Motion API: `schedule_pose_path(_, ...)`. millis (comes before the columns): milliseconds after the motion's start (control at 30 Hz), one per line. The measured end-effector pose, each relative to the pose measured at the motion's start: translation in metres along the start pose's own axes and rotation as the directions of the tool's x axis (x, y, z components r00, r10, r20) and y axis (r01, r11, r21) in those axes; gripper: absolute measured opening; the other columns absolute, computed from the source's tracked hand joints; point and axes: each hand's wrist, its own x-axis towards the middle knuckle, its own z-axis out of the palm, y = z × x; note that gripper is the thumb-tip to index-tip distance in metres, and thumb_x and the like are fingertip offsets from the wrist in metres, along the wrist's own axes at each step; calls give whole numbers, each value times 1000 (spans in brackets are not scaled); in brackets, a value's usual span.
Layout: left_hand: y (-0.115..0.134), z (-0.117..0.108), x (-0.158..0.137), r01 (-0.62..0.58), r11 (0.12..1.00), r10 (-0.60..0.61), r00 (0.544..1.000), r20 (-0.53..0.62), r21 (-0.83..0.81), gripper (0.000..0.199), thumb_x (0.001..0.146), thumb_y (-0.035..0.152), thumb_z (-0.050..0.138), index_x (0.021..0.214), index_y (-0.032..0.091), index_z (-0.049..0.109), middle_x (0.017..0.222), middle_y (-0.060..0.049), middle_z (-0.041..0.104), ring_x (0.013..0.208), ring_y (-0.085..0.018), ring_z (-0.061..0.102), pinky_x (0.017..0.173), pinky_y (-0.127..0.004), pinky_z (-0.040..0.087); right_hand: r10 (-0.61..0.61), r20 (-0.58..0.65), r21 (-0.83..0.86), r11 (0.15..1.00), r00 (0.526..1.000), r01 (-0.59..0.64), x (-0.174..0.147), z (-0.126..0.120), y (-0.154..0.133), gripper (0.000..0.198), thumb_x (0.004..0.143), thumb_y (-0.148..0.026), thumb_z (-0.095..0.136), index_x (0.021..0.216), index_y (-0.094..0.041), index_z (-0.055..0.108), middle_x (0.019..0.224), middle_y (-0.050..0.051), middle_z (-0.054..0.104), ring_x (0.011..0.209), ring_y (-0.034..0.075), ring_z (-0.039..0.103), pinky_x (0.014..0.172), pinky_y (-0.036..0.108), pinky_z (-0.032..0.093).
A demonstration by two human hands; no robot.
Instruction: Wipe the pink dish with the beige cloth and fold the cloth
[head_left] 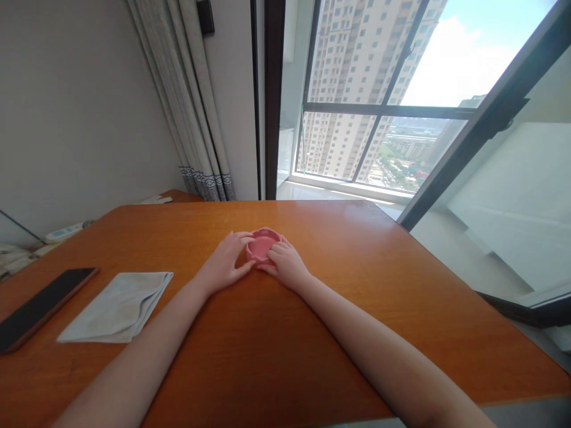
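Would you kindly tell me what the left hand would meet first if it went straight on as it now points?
The pink dish would most likely come first: the left hand points towards it and seems to touch its left side, though how firmly is hard to judge.

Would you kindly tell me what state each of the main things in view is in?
Pink dish: on the table, open side up.
Left hand: curved around the dish's left side.
Right hand: fingers over the dish's right rim.
Cloth: folded, lying flat.
Phone: lying flat, dark side up.
Curtain: hanging gathered in folds.
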Motion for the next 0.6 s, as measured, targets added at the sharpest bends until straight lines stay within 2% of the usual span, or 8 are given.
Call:
schedule_pose_path(67, -20, -11, -5, 233, 967, -221, 968, -119, 102, 37, 88, 37, 37, 117, 18, 49, 121, -11, 55, 115, -24, 49, 101, -40, 35, 25, -4, -22, 999, 1000, -25, 0, -2, 0, 34, 85, -50, 52, 72, -20, 61, 78, 4, 61, 84, 19, 53, 106, 39, 27)
schedule_pose_path(133, -50, -19, -14, 524, 826, -474, 845, -249, 207, 35, 88, 31, 32, 111, 16, 52, 111, -13, 59, 105, -27, 54, 91, -41, 41, 39, -7, -46, 998, 999, -39, 0, -3, 0, 35, 85, -50, 51, 71, -20, 61, 77, 4, 60, 82, 18, 53, 105, 38, 27)
schedule_pose_path(200, -82, -26, -28, 689, 670, -618, 724, -306, 277, 34, 85, 23, 33, 112, 15, 52, 112, -15, 59, 103, -30, 55, 84, -43, 43, 56, -12, -69, 996, 998, -57, 0, -2, 0, 35, 86, -51, 51, 71, -20, 61, 76, 3, 60, 81, 17, 53, 105, 36, 28)
schedule_pose_path(300, -119, -33, -50, 836, 482, -810, 540, -230, 262, 33, 79, 17, 37, 108, 17, 54, 113, -14, 58, 101, -31, 56, 75, -42, 46, 109, -30, -93, 989, 994, -111, 0, -1, 1, 36, 86, -51, 51, 70, -20, 59, 74, 3, 60, 80, 17, 53, 104, 36, 28)
schedule_pose_path(333, -127, -35, -55, 859, 445, -850, 494, -181, 254, 31, 77, 17, 39, 103, 18, 56, 112, -13, 59, 99, -31, 56, 72, -42, 46, 129, -33, -97, 986, 991, -132, 0, -1, 1, 36, 86, -51, 51, 69, -20, 59, 75, 3, 60, 80, 17, 53, 104, 36, 27)
schedule_pose_path(400, -134, -36, -61, 863, 428, -879, 467, -97, 269, 27, 73, 16, 44, 95, 20, 59, 110, -14, 59, 97, -33, 56, 69, -42, 47, 164, -31, -99, 981, 986, -166, -1, -1, 2, 36, 86, -51, 51, 69, -20, 59, 76, 3, 61, 80, 17, 53, 105, 37, 27)
schedule_pose_path(500, -132, -34, -60, 815, 461, -863, 504, -36, 351, 31, 71, 17, 46, 99, 20, 58, 113, -17, 56, 103, -35, 54, 71, -44, 47, 190, -21, -95, 977, 981, -191, -2, 0, 4, 35, 86, -50, 51, 70, -20, 59, 78, 4, 62, 83, 18, 53, 104, 38, 26)
schedule_pose_path(600, -129, -30, -56, 808, 439, -869, 493, -42, 393, 34, 73, 20, 44, 104, 16, 56, 114, -21, 54, 107, -39, 52, 75, -47, 46, 204, -22, -95, 974, 979, -206, -2, 0, 5, 34, 85, -50, 52, 71, -20, 60, 78, 4, 62, 84, 18, 54, 104, 38, 26)
